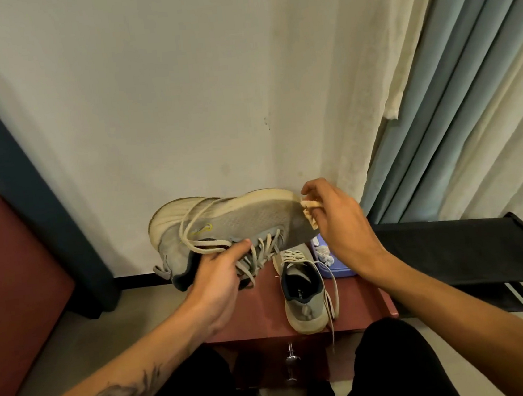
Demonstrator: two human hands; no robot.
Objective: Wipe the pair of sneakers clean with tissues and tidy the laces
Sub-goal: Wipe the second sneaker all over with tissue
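While the left hand (220,276) grips the raised sneaker (240,222) at its collar, thumb across the laces, I note that the shoe lies on its side in the air, toe to the right, close to the wall. The right hand (337,222) pinches a crumpled tissue (310,212) against the toe edge. The second sneaker (302,293) stands upright on the red-brown cabinet (259,314), heel toward the person, with a loose lace (332,303) trailing over the front edge. Just behind it, partly blocked by the right wrist and the held shoe, sits a lavender tissue box (339,272) with white tissue bunched at its opening (324,252). A black fabric rack (452,248) stands to the right with curtains (470,111) above it, and a red-brown block (10,272) stands to the left.
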